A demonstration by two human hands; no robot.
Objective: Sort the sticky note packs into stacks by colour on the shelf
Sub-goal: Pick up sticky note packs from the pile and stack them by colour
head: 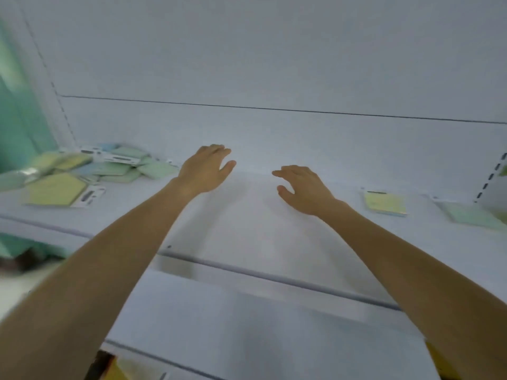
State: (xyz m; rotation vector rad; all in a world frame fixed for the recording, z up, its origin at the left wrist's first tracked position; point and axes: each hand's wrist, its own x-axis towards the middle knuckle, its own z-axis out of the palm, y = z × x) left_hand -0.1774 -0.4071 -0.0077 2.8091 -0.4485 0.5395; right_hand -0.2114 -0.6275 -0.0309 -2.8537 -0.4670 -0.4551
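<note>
Fingers (218, 150) loosely spread on left hand (204, 171) and right hand (304, 187), gripping nothing, over white shelf (260, 229); jumbled sticky note packs (82, 174) at left, yellow pack (385, 203) and green pack (472, 215) at right.

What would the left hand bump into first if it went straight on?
Probably the shelf's white back panel. The left hand points forward; the pile of sticky note packs lies off to its left. Depth is unclear.

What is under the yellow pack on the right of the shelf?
A pale blue strip shows along the near edge of the yellow pack, perhaps another pack beneath it; the rest is covered. Around it only the white shelf shows.
</note>
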